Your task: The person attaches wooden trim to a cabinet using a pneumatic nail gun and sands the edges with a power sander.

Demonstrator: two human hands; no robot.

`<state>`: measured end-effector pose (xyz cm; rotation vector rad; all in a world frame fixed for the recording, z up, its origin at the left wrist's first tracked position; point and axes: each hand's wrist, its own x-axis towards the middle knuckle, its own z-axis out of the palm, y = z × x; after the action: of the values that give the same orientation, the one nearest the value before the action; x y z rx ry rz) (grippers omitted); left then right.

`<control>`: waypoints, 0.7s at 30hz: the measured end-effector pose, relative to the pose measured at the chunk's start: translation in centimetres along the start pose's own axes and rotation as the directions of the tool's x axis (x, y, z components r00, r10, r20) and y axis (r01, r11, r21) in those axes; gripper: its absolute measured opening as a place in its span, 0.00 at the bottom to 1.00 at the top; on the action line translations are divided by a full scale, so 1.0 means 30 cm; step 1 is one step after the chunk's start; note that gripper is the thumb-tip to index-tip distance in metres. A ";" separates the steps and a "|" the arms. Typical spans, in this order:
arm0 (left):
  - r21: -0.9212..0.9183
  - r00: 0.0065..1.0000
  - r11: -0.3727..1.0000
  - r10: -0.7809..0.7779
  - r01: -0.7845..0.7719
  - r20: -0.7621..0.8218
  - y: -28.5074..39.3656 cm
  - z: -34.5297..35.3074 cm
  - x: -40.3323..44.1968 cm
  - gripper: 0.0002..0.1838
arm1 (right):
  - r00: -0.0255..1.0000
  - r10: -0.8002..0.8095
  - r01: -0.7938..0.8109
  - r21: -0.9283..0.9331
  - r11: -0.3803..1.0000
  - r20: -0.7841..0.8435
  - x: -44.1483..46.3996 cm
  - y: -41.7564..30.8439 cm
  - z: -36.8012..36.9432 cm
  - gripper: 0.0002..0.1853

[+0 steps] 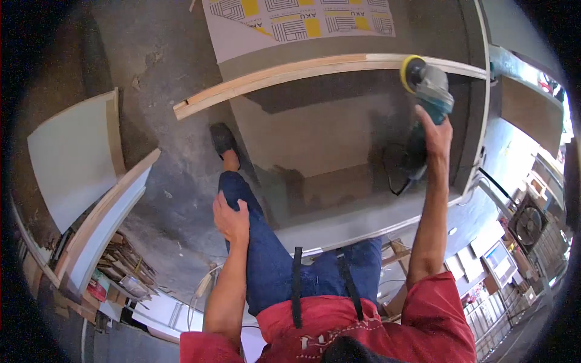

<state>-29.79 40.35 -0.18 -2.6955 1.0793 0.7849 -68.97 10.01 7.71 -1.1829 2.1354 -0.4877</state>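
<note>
My right hand (437,132) is wrapped round the body of a teal and grey angle grinder (434,97). The grinder's yellow-edged round disc (413,74) is at the long wooden edge strip (290,71) near its right end; whether it touches cannot be told. A dark cord hangs in a loop from the tool's rear. The strip looks pale wood on the left and whiter toward the right. My left hand (231,219) rests on my left thigh, its fingers curving over the jeans and holding no tool.
A large box-like wooden frame (302,136) lies before me, with a printed yellow and white sheet (302,19) beyond the strip. White panels (75,157) lean at the left above scrap wood (124,260). A fan (528,222) stands at the right.
</note>
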 end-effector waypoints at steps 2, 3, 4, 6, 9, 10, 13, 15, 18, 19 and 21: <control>-0.125 0.955 0.956 0.244 -0.266 -0.170 0.058 -0.026 0.100 0.39 | 1.000 0.005 -0.006 0.108 0.994 0.012 -0.013 0.041 -0.048 0.28; -0.138 0.911 0.916 0.340 -0.376 -0.232 0.142 -0.075 0.153 0.43 | 0.999 0.051 -0.053 0.146 0.988 0.013 -0.040 0.036 -0.055 0.28; -0.105 0.862 0.888 0.397 -0.448 -0.315 0.209 -0.116 0.217 0.45 | 0.998 0.061 -0.061 0.081 0.995 0.002 -0.054 0.064 -0.067 0.28; 0.001 0.772 0.847 0.485 -0.531 -0.411 0.344 -0.167 0.353 0.48 | 0.996 0.086 -0.087 0.126 0.988 0.018 -0.110 0.093 -0.070 0.29; 0.097 0.674 0.725 0.674 -0.682 -0.301 0.482 -0.239 0.484 0.51 | 0.995 0.097 -0.101 0.127 0.987 0.033 -0.194 0.127 -0.037 0.28; 0.106 0.681 0.732 0.669 -0.673 -0.299 0.476 -0.232 0.503 0.51 | 0.995 0.089 -0.094 0.122 0.988 0.041 -0.220 0.131 -0.022 0.28; 0.161 0.695 0.736 0.676 -0.658 -0.245 0.431 -0.223 0.521 0.51 | 0.994 0.083 -0.090 0.107 0.990 0.074 -0.285 0.095 0.024 0.27; 0.173 0.716 0.759 0.650 -0.628 -0.255 0.367 -0.229 0.523 0.51 | 0.980 0.142 -0.157 0.103 0.982 0.139 -0.328 0.050 0.051 0.26; 0.164 0.737 0.788 0.614 -0.594 -0.282 0.291 -0.247 0.531 0.50 | 0.984 0.058 -0.076 0.104 0.992 0.170 -0.376 -0.013 0.109 0.26; 0.148 0.741 0.794 0.604 -0.590 -0.293 0.274 -0.253 0.532 0.50 | 0.981 0.078 -0.102 0.135 0.986 0.176 -0.390 -0.038 0.127 0.26; 0.130 0.753 0.808 0.584 -0.574 -0.303 0.252 -0.263 0.534 0.50 | 0.981 0.050 -0.076 0.135 0.988 0.186 -0.401 -0.070 0.157 0.26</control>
<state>-21.85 22.69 -1.17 -2.5199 2.0541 0.3610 -59.76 19.08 9.78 -1.0368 1.9423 -0.4752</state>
